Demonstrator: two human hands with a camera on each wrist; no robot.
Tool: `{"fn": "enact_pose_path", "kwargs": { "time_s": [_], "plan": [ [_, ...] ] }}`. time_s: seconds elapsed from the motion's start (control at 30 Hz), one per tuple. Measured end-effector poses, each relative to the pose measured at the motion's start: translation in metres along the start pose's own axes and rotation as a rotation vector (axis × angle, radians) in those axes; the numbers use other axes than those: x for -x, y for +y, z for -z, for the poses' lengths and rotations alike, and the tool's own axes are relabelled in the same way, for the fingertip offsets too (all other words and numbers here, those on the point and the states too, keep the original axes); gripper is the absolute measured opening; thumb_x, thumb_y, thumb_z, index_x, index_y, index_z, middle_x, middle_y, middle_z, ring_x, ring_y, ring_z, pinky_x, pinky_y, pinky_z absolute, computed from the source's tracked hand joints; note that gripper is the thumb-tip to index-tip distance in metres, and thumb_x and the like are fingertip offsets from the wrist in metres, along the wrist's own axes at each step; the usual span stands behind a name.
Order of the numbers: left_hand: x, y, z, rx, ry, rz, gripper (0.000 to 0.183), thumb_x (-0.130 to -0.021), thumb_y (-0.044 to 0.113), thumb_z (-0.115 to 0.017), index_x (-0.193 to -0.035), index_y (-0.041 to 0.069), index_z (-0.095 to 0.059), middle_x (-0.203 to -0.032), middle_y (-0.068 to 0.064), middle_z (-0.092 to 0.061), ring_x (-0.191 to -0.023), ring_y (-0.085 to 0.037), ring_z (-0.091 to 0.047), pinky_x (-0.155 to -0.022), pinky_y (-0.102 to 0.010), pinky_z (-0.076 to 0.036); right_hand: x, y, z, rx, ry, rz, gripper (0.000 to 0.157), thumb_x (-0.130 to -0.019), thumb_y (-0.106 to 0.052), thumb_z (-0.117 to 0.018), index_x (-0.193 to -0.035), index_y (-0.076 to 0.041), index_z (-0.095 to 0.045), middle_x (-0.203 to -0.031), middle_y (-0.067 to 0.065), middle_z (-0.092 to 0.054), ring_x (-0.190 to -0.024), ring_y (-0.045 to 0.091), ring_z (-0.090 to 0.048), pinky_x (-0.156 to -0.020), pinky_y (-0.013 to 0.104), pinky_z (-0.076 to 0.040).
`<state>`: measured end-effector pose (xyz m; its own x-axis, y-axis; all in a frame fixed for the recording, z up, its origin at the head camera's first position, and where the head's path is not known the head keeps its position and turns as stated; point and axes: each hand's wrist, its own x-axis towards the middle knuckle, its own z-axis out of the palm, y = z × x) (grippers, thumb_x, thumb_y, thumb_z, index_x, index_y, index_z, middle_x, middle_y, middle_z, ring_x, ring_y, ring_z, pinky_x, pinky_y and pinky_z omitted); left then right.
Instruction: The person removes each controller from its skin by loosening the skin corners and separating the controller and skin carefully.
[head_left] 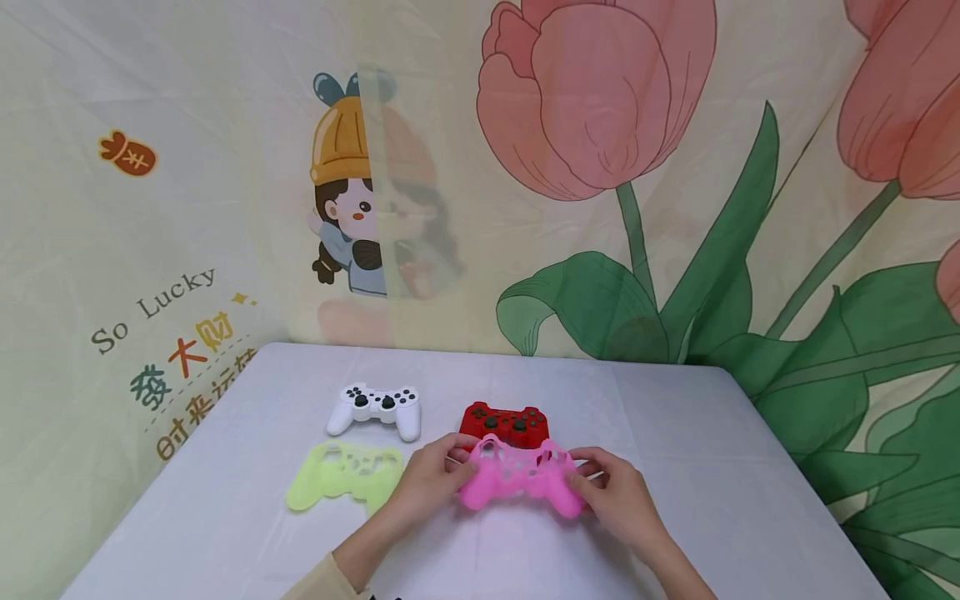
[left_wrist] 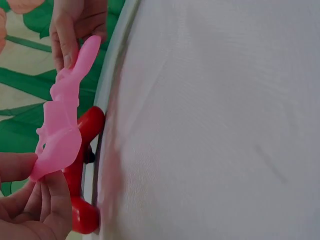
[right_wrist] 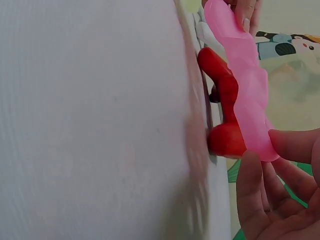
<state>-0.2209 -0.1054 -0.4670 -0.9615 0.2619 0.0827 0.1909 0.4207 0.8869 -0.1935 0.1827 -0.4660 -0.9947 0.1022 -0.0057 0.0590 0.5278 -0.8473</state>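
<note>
A pink silicone controller cover (head_left: pixel 517 475) is held up over the table, tilted, between both hands. My left hand (head_left: pixel 433 482) pinches its left side between thumb and fingers. On the other side my right hand (head_left: pixel 617 493) pinches the right grip the same way. Both wrist views show the pink cover raised, its underside facing the cameras. Just behind it lies a red game controller (head_left: pixel 507 423), its lower part hidden by the cover in the head view. The red controller (left_wrist: pixel 87 130) stands between the cover and the far table edge in the left wrist view.
A white game controller (head_left: pixel 375 410) lies at the back left. In front of it is a yellow-green silicone cover (head_left: pixel 341 475), partly hidden by my left hand. The white cloth-covered table (head_left: pixel 675 433) ends at a printed curtain (head_left: pixel 450 325).
</note>
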Motion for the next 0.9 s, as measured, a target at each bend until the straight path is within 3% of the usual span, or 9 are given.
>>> {"fn": "enact_pose_path", "kwargs": {
  "time_s": [0.3,0.6,0.9],
  "plan": [
    [-0.013,0.02,-0.036,0.086,-0.076,-0.004,0.033,-0.097,0.012,-0.076,-0.13,0.009,-0.07,-0.102,-0.001,-0.069,-0.087,-0.015,-0.069,-0.07,-0.028,-0.061,-0.001,0.016,0.048,0.015,0.003,-0.028,0.04,-0.098,-0.016,-0.078,-0.135,-0.006,-0.068,-0.107,0.011,-0.07,-0.081,0.02,-0.068,-0.064,0.031,-0.062],
    [-0.029,0.045,-0.084,0.154,-0.123,-0.022,0.034,-0.096,0.013,-0.077,-0.129,0.01,-0.071,-0.096,0.006,-0.069,-0.079,-0.007,-0.067,-0.07,-0.023,-0.058,-0.001,0.049,0.1,0.084,-0.011,-0.051,0.05,-0.102,-0.023,-0.074,-0.145,0.001,-0.06,-0.115,0.014,-0.069,-0.084,0.016,-0.069,-0.068,0.03,-0.062],
    [-0.048,0.068,-0.133,0.166,-0.135,0.037,0.032,-0.096,0.016,-0.077,-0.128,0.015,-0.072,-0.096,0.01,-0.069,-0.076,-0.004,-0.066,-0.066,-0.023,-0.056,-0.007,0.079,0.139,0.257,0.005,-0.029,0.055,-0.106,-0.03,-0.068,-0.146,0.006,-0.056,-0.116,0.017,-0.072,-0.087,0.013,-0.069,-0.066,0.027,-0.06]
  ]
}}
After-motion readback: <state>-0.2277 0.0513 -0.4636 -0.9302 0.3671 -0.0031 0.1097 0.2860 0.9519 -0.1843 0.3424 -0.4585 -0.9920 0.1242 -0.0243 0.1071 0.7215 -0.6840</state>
